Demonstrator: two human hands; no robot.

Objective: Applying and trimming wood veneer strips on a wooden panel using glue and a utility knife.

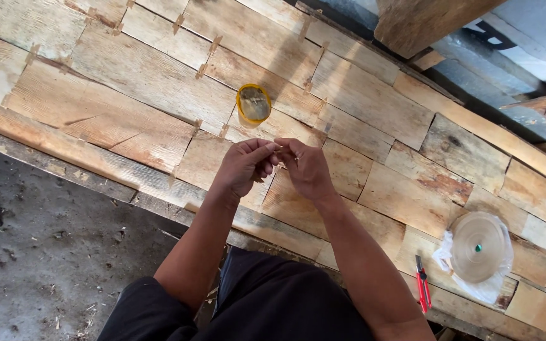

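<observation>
Hands: left hand [242,165] and right hand [306,167] are meeting fingertip to fingertip above the middle of the wooden surface, both forearms reaching up from the near edge.
Left grip: thumb and forefinger are pinching together toward the right hand; whatever sits between them is too small to make out.
Right grip: fingers are curling inward and closing against the left fingertips; what they are pinching cannot be told either.
Surface: plank panel [127,95] is lying flat, made of short pale boards fitted in rows, with small wooden wedges sticking out of the seams.
Yellow cup [253,103]: a small round container with a yellow rim is sitting on the boards just beyond the hands, toward the far edge, apart from both.
Roll [477,246]: a flat coil of pale tape or strip is resting on a white plastic bag [485,287] near the right end of the near edge, well apart from the hands.
Cutter [423,282]: a red-handled tool is lying just left of the bag, close to the near edge.
Floor [45,252]: grey concrete with scattered chips is showing below the near edge on the left.
</observation>
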